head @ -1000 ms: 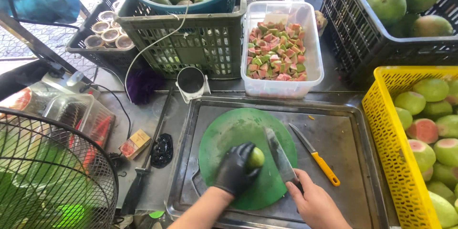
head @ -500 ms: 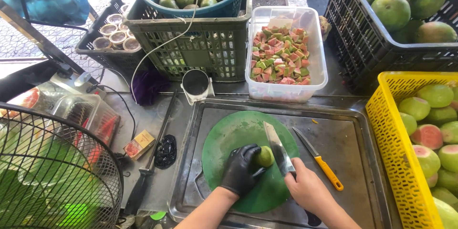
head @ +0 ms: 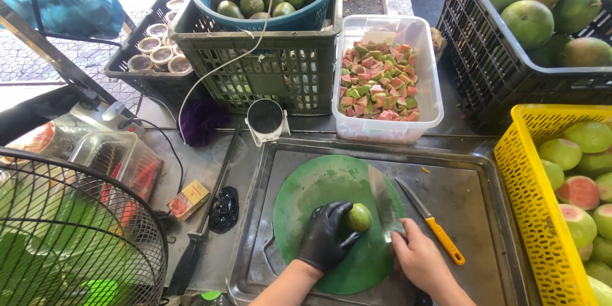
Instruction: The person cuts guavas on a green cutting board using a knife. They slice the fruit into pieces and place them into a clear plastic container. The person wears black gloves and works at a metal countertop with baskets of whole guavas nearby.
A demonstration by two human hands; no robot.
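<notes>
Guava (head: pixel 359 217) sits near the middle of the round green cutting board (head: pixel 312 185), and I see my gloved left hand (head: pixel 326 237) curled around its near side, pinning it down. My bare right hand (head: pixel 419 256) is closed on the handle of a cleaver (head: pixel 385 202), whose blade stands just right of the guava. Right of the board lies a yellow-handled knife (head: pixel 431 222) on the metal tray (head: pixel 465 185).

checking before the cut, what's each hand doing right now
Left hand: black glove, closed on the small green fruit on the green cutting board.
Right hand: bare, closed on the cleaver.
</notes>
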